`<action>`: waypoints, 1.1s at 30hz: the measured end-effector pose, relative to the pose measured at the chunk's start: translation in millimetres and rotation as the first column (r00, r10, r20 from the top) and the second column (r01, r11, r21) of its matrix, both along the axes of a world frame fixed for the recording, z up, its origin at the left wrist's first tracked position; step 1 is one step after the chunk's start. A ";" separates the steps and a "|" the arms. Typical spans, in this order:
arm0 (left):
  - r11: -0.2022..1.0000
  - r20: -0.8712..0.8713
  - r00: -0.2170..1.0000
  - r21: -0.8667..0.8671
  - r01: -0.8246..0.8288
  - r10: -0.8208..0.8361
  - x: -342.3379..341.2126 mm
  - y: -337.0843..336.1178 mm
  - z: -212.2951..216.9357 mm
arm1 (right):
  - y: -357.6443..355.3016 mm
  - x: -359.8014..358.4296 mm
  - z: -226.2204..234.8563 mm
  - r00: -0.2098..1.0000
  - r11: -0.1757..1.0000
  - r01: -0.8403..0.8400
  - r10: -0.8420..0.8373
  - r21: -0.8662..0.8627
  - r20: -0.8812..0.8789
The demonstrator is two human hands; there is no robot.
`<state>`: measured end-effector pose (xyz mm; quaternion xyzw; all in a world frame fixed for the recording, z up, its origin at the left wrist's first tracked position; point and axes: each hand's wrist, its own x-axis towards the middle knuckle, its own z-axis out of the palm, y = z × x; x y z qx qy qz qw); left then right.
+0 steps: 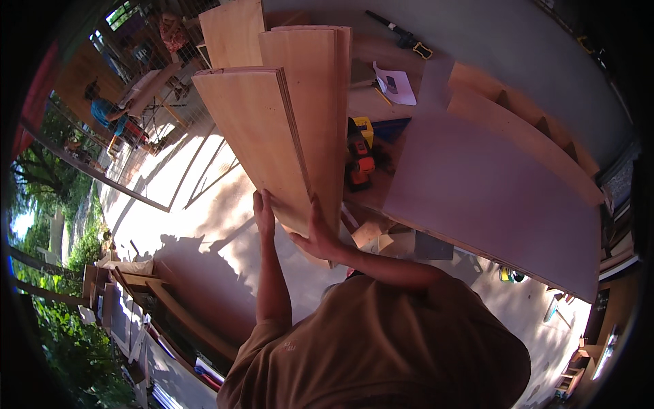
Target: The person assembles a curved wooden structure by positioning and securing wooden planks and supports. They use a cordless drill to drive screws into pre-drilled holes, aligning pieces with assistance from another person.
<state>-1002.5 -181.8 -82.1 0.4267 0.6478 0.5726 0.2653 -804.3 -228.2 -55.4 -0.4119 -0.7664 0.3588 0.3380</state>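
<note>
My left hand [264, 210] grips the left edge of a stack of plywood boards [246, 126], low down on it. On the opposite edge, my right hand [317, 236] is closed around the same stack, its thumb pointing up along the side. The boards lean up and away from me, their layered edges showing on the right. Just behind them stands a second plywood stack [305, 95], and farther back rises another wide plywood board [233, 34]. The fingers behind the front stack are hidden.
On the bench to the right lie an orange and black power tool [362, 165], white paper [396, 85] and a long black tool [402, 35]. A large flat panel [490, 191] extends rightward. Offcuts [395, 242] lie below. Wire fencing and a person in blue [104, 112] appear at far left.
</note>
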 end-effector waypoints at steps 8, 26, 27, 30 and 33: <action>0.995 0.066 0.997 0.093 0.032 -0.038 -22.0 -38.8 -14.4 | -29.4 17.1 29.5 0.982 0.979 -0.176 0.167 -0.103 -0.087; 0.990 0.186 0.983 0.137 -0.017 -0.008 -53.1 -62.9 -63.1 | -39.1 30.5 26.7 0.945 0.940 -0.321 0.310 -0.113 -0.106; 0.989 0.190 0.982 0.148 -0.015 -0.014 -52.1 -62.7 -63.1 | -39.0 30.5 26.0 0.946 0.944 -0.314 0.302 -0.097 -0.116; 0.986 0.170 0.985 0.164 -0.020 -0.008 -47.8 -61.3 -60.4 | -38.2 31.4 24.9 0.951 0.954 -0.289 0.278 -0.074 -0.132; 0.989 0.194 0.981 0.149 -0.005 -0.024 -42.1 -59.5 -53.6 | -36.4 33.2 25.6 0.958 0.959 -0.268 0.256 -0.090 -0.129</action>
